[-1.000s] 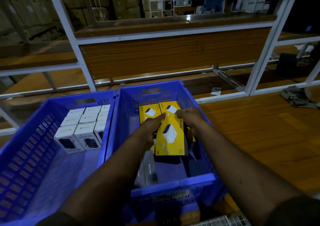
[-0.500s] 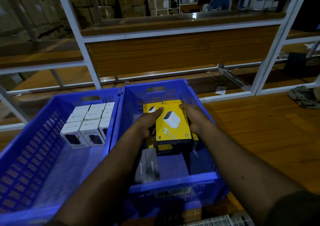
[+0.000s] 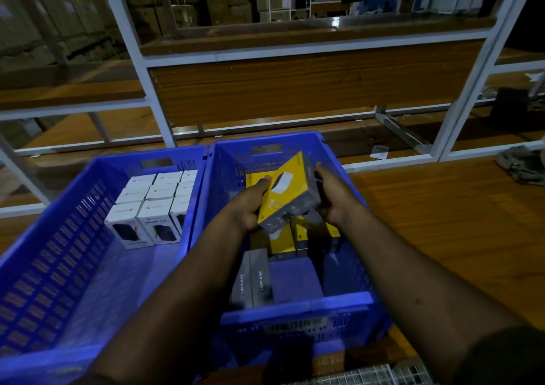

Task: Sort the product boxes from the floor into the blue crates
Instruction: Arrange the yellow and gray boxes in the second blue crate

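Note:
A yellow product box (image 3: 287, 191) with a grey side is tilted above the right blue crate (image 3: 295, 311). My left hand (image 3: 249, 204) grips its left edge, thumb on the yellow face. My right hand (image 3: 331, 196) holds its right side. Below it, more yellow boxes (image 3: 283, 241) stand in the crate, with two grey LAPCARE boxes (image 3: 253, 281) nearer to me. The left blue crate (image 3: 44, 266) holds several white boxes (image 3: 153, 204) packed at its far end.
A white metal rack frame (image 3: 153, 98) with wooden shelves stands just behind the crates. Wooden floor (image 3: 442, 222) stretches to the right, with a crumpled cloth (image 3: 522, 163) and a small white tag (image 3: 379, 151) on it. A wire grid (image 3: 368, 376) shows at the bottom edge.
Both hands have lifted the yellow box off the stack in the right crate and tilted it, its grey side now facing me.

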The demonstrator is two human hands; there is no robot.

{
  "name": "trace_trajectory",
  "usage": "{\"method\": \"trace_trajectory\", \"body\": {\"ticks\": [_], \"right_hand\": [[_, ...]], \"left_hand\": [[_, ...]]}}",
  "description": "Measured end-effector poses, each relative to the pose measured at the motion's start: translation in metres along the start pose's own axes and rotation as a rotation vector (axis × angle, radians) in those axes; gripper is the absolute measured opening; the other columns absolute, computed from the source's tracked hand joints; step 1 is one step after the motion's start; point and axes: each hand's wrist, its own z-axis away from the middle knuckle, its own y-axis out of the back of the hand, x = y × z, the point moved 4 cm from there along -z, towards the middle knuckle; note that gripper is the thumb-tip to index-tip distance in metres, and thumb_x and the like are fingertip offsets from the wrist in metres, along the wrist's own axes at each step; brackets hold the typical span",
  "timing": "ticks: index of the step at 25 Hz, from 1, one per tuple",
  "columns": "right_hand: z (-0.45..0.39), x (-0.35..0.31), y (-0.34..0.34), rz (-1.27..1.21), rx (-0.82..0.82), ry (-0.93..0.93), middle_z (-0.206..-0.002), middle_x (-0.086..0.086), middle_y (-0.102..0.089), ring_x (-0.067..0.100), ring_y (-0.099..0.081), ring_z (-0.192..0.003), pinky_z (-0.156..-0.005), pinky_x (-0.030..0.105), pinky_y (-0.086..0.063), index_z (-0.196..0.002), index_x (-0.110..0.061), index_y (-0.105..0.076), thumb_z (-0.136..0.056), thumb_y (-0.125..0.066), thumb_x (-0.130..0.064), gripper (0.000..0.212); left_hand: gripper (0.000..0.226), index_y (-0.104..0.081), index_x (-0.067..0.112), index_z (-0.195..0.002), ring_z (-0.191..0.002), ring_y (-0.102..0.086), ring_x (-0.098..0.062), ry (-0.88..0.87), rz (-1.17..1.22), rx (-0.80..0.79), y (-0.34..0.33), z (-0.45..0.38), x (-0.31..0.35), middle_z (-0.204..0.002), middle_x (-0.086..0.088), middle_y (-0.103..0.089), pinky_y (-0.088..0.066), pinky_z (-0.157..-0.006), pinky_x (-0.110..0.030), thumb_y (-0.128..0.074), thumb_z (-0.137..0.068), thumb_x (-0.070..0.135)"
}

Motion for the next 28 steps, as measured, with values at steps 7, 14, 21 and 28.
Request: {"method": "trace_trajectory", "body": {"ticks": [7, 14, 21, 28], "right_hand": [[0.010, 0.007, -0.019, 0.148, -0.287, -0.072, -0.070, 0.007, -0.057, 0.018, -0.047, -0.054, -0.052, 0.030, -0.049, -0.112, -0.015, -0.066, -0.087, -0.056, -0.063, 0.055], [-0.002, 0.000, -0.005, 0.015, -0.041, 0.050, -0.116, 0.022, -0.068, 0.036, -0.070, -0.095, -0.077, 0.050, -0.059, -0.125, -0.007, -0.062, -0.091, -0.066, -0.033, 0.044], [-0.001, -0.001, 0.000, -0.021, 0.057, 0.038, -0.106, 0.018, -0.073, 0.036, -0.072, -0.089, -0.061, 0.045, -0.060, -0.119, -0.014, -0.063, -0.088, -0.070, -0.028, 0.035], [0.002, -0.003, -0.001, -0.010, 0.086, 0.024, -0.109, 0.016, -0.072, 0.034, -0.072, -0.091, -0.065, 0.045, -0.059, -0.123, -0.020, -0.062, -0.093, -0.060, -0.044, 0.039]], "left_hand": [[0.050, -0.056, -0.017, -0.109, -0.097, -0.071, -0.023, -0.096, 0.073, -0.476, -0.041, 0.034, 0.012, -0.091, -0.036, -0.067, -0.058, -0.083, -0.028, -0.030, -0.106, 0.027], [0.051, -0.063, 0.007, -0.124, -0.114, -0.060, -0.036, 0.084, 0.119, -0.166, -0.011, 0.010, 0.000, -0.135, -0.021, -0.057, -0.045, -0.100, -0.049, -0.044, -0.100, 0.048], [0.060, -0.051, 0.017, -0.141, -0.081, -0.074, -0.026, 0.084, 0.043, -0.154, -0.016, 0.025, 0.007, -0.128, -0.016, -0.064, -0.059, -0.058, -0.033, -0.050, -0.094, 0.054], [0.035, -0.058, 0.013, -0.128, -0.080, -0.073, -0.023, 0.020, -0.019, -0.133, -0.017, 0.026, 0.008, -0.115, -0.013, -0.070, -0.058, -0.059, -0.031, -0.060, -0.095, 0.023]]}}
